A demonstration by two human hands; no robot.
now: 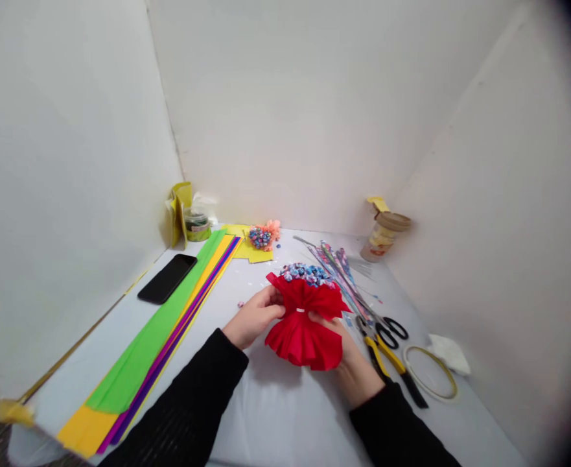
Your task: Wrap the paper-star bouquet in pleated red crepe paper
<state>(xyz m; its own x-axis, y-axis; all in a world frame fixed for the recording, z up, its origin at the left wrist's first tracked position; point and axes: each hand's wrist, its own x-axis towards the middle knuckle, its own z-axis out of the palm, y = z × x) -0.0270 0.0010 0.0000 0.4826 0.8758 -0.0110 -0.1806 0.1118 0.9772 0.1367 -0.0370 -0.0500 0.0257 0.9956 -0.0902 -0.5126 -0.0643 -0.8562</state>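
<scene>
Between my hands is a small bouquet (304, 331) wrapped in red crepe paper, pinched at its middle with a small white tie. Blue and pink paper flowers (307, 273) show at its top. My left hand (256, 314) grips the red wrap from the left, thumb near the waist. From the right, my right hand (346, 344) holds it, with most of its fingers hidden behind the paper. A strip bundle (341, 269) with a floral print lies just beyond on the right.
Pliers (392, 357) with yellow handles, black-handled scissors (387, 331) and a tape roll (431, 373) lie at right. Coloured crepe strips (144, 350) and a phone (167, 279) are at left. A smaller bouquet (263, 236), a tub (198, 226) and a cup (385, 237) stand at the back.
</scene>
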